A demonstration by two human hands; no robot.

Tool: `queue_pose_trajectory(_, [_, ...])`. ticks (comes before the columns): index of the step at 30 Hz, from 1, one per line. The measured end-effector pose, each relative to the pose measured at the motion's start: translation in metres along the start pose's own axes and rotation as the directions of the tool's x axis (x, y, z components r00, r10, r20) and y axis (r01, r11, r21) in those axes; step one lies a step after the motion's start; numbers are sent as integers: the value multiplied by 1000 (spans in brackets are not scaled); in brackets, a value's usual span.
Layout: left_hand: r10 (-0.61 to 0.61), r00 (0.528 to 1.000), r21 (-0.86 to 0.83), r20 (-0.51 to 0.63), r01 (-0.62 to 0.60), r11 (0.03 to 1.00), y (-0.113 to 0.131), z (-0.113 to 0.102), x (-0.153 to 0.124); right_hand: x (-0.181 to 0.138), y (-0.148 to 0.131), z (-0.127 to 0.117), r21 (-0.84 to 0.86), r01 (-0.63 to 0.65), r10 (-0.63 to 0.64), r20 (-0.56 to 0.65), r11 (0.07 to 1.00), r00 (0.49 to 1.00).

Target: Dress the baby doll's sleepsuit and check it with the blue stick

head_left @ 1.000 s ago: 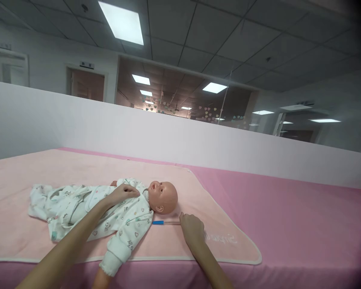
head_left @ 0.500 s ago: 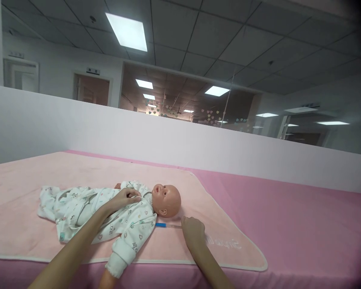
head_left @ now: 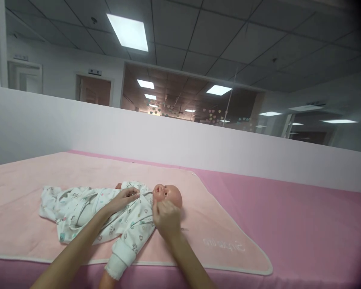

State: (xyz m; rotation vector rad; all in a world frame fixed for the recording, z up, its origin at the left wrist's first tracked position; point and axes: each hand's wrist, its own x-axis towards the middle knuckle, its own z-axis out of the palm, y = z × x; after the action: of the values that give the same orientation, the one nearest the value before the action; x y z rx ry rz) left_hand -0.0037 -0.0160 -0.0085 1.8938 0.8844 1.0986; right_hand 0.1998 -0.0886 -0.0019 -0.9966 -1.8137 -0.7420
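Observation:
A baby doll (head_left: pixel 168 193) in a white printed garment (head_left: pixel 87 208) lies on its back on a pale pink towel (head_left: pixel 222 228), its head to the right. My left hand (head_left: pixel 123 198) rests on the doll's chest, with the fingers lying loosely bent by the collar. My right hand (head_left: pixel 167 218) hovers just in front of the doll's neck and chin, fingers closed. A thin stick (head_left: pixel 185 229) pokes out from the right side of this hand. The rest of the stick, including its blue end, is hidden behind the hand.
The towel lies on a pink mattress (head_left: pixel 303 233) whose front edge runs along the bottom of the view. A low white partition wall (head_left: pixel 198 144) stands behind it. Beyond the wall are glass panels, doors and ceiling lights.
My right hand has moved left from the towel beside the stick up to the doll's neck, and now covers the blue end. My left hand has stayed on the chest.

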Motion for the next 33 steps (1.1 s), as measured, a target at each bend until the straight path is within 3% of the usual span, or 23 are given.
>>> queue_pose_trajectory(2, [-1, 1000, -68, 27, 3, 998, -1, 0, 0, 20, -22, 22, 65, 21, -22, 16, 998, 1000])
queue_pose_trajectory(4, [17, 998, -137, 55, -10, 991, -2, 0, 0, 32, -37, 45, 159, -46, 35, 70, 986, 997])
queue_pose_trajectory(9, [19, 996, -182, 82, -4, 983, -2, 1, -1, 28, -42, 79, 411, -268, 207, 186, 871, 960])
queue_pose_trajectory(16, [-5, 998, -137, 55, 13, 991, -6, 0, -3, 18, -36, 77, 572, -319, 241, 210, 756, 948])
queue_pose_trajectory(33, [60, 997, -81, -45, -63, 995, -4, 0, -4, 17, -38, 77, 570, -302, 251, 169, 764, 953])
